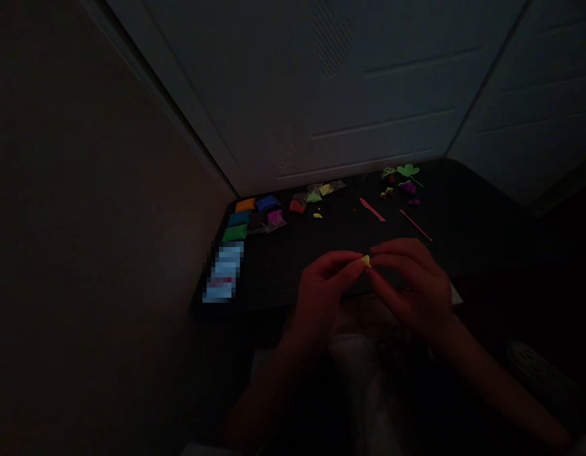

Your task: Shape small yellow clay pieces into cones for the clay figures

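Observation:
The scene is very dark. My left hand (324, 291) and my right hand (409, 285) meet over the near part of a black table (283, 266). Between their fingertips both pinch one small yellow piece of clay (365, 260). The fingers of each hand are curled in towards it. On the table beyond the hands lie a pink modelling tool (371, 209) and a thin red stick (415, 225).
Small bags of coloured clay (254, 215) lie at the table's far left. A blurred white-blue packet (223, 272) sits at the left edge. Green and purple clay shapes (401, 179) stand at the far right. White panelled doors (369, 95) rise behind the table.

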